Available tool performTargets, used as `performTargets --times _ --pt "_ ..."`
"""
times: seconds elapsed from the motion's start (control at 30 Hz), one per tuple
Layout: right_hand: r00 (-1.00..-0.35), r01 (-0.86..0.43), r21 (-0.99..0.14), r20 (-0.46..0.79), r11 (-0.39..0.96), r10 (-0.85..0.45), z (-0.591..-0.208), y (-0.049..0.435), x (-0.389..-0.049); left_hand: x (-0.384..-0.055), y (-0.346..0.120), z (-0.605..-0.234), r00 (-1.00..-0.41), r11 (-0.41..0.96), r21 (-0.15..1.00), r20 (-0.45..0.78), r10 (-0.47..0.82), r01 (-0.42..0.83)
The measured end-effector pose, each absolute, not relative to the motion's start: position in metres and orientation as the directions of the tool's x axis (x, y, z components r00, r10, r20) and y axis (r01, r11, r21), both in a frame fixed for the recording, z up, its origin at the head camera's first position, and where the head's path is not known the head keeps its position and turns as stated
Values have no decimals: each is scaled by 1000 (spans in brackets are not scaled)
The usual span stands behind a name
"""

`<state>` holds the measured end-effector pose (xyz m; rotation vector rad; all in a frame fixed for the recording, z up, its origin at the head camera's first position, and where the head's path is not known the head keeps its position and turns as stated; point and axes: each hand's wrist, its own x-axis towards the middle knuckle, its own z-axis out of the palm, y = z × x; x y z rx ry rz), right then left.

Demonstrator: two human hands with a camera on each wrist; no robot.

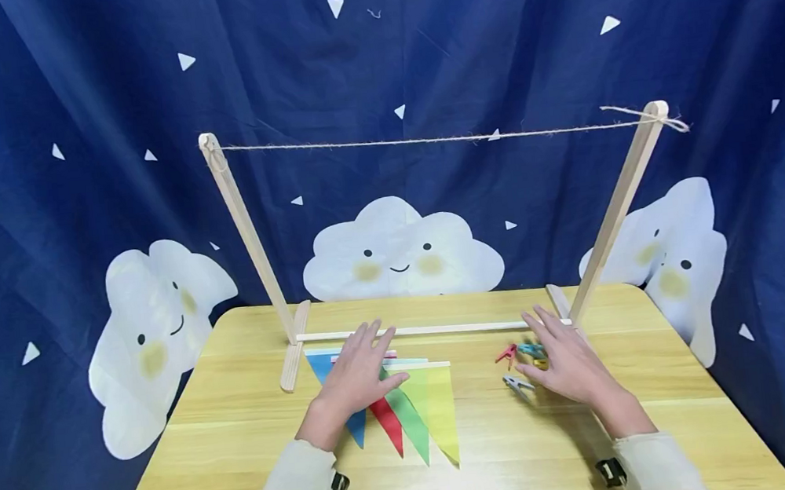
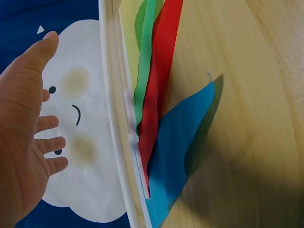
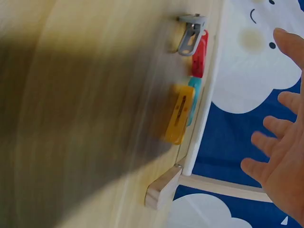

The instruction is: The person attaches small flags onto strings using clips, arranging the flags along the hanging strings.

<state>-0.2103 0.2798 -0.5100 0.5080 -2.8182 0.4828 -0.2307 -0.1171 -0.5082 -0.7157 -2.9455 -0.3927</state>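
Observation:
My left hand (image 1: 355,373) hovers over a fanned set of triangular pennants, its fingers spread and holding nothing. From left to right they are a blue pennant (image 1: 359,430), a red pennant (image 1: 388,423), a green pennant (image 1: 409,417) and a yellow pennant (image 1: 439,406), white strips along their top edges. Beside several small clothespins is my right hand (image 1: 570,362), also spread, with nothing in it. Those are a red clothespin (image 3: 200,54), a grey clothespin (image 1: 518,385), a blue clothespin (image 1: 530,351) and a yellow clothespin (image 3: 179,116), partly behind the fingers in the head view.
A wooden frame stands at the table's back, with a left post (image 1: 247,235), a right post (image 1: 619,207) and a white crossbar (image 1: 457,328) low down. Twine (image 1: 425,140) stretches between the post tops. Behind hangs a dark blue curtain (image 1: 347,68) with clouds; the wooden table (image 1: 228,450) lies beneath.

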Motion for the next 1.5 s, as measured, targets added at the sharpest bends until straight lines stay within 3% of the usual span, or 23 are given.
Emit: performTargets --times 0.27,0.77,1.07,1.5 --pt "-919 -384 -348 228 855 -320 -514 291 -207 -228 -116 -512 -885 814 350 130 448 464" --pt "-888 -440 -342 304 831 -345 -524 302 -201 -229 -114 -521 -885 807 369 128 447 461" --pt "-927 -372 -385 199 845 -318 -532 314 -195 -230 -113 -531 -899 804 413 98 427 427" --pt "-938 -345 -360 155 867 -309 -540 328 -198 -235 -107 -541 -902 789 455 84 423 412"
